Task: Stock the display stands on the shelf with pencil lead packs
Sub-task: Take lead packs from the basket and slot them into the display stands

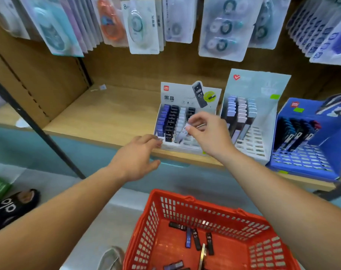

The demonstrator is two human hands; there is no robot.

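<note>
Wooden shelf (107,114), cardboard stand (175,93), slim pack (181,135)

Bare left hand (138,154) and right hand (208,135), forearms (68,201) unsleeved.

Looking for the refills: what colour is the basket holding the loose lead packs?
Red; the basket shows best in the head view.
</note>
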